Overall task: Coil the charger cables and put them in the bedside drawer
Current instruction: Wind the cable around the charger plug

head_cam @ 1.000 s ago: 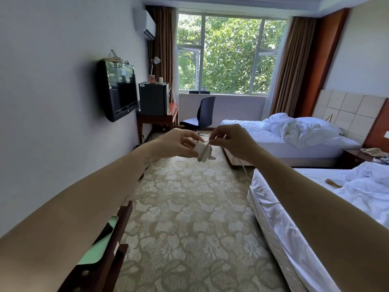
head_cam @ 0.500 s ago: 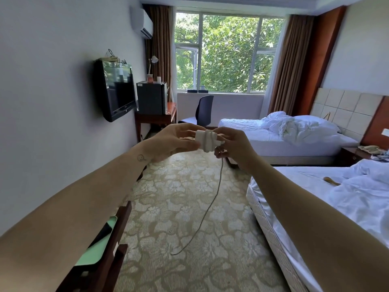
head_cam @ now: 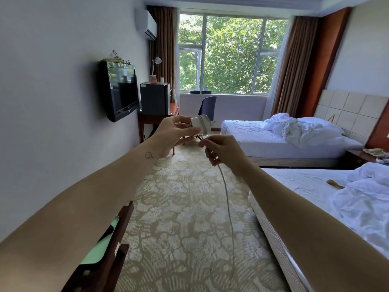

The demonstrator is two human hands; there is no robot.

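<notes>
My left hand [head_cam: 175,131] holds a white charger block [head_cam: 200,124] at chest height, with a few turns of pale cable wound round the block. Just below and to the right, my right hand [head_cam: 221,150] pinches the cable [head_cam: 228,207] near the block. The rest of the cable hangs straight down from that hand, its loose end dangling above the patterned carpet. A dark bedside table [head_cam: 357,159] stands between the two beds at the right; no drawer front is clearly shown.
A near bed [head_cam: 315,182] with rumpled white sheets runs along my right; a second bed [head_cam: 273,140] lies beyond. A wall TV [head_cam: 121,91], a desk with a black fridge [head_cam: 154,99] and a chair [head_cam: 207,107] line the left. A dark wooden rack [head_cam: 117,239] sits at lower left.
The block has gained turns of cable. My right hand dropped from beside the block to below it, and the hanging cable now falls straighter and longer.
</notes>
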